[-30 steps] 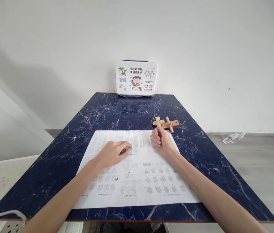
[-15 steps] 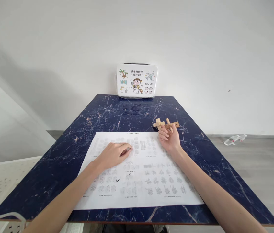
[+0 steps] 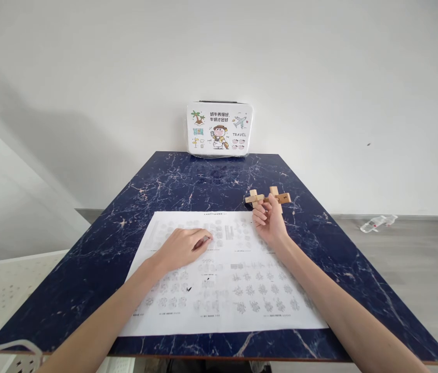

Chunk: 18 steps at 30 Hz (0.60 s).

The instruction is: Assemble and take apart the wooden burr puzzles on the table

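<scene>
My left hand (image 3: 186, 246) rests palm down on a large printed paper sheet (image 3: 219, 285), its fingers loosely bent and a gap showing beside the thumb. Nothing is visible in it. At the sheet's top right edge, my right hand (image 3: 271, 220) has its fingers curled, with thumb and fingers pinching a wooden puzzle piece (image 3: 283, 198) made of crossed blocks. Part of that piece is hidden behind the fingers. Just left of it, another crossed wooden piece (image 3: 253, 196) sits on the blue table, close to the fingertips; I cannot tell whether the two pieces are joined.
A white case with cartoon prints (image 3: 219, 129) stands against the wall at the table's (image 3: 188, 181) far edge. A clear plastic bottle (image 3: 378, 224) lies on the floor at right. A white perforated surface (image 3: 17, 295) and a cable (image 3: 13, 344) are at left.
The wooden piece at my right fingers has turned and shifted slightly right, and its crossbar now stands more upright. My left hand has stayed put.
</scene>
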Available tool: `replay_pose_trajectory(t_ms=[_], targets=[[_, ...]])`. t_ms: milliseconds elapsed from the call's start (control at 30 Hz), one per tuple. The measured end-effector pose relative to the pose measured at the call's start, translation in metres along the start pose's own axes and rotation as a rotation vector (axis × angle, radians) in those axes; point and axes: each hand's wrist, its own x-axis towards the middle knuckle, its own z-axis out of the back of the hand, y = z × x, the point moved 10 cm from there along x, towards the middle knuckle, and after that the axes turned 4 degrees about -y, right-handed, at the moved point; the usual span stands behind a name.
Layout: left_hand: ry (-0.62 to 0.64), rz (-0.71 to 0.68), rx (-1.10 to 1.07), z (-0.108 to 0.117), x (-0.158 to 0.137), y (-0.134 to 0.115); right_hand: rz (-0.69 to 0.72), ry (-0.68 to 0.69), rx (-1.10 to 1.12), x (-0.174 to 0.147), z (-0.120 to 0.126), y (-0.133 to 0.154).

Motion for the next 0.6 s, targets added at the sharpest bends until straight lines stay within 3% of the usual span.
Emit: replay_pose_trajectory(t_ms=[200, 333, 600], targets=[[-0.013, -0.013, 0.018, 0.0, 0.0, -0.001, 0.185, 0.03, -0.41, -0.02, -0.02, 0.006], [-0.069, 0.018, 0.045, 0.005, 0.0, -0.001, 0.264, 0.2, -0.817, -0.045, -0.047, -0.009], [-0.4, 0.132, -0.069, 0.037, -0.003, 0.013, 0.455, 0.691, -1.481, -0.093, -0.088, -0.058]])
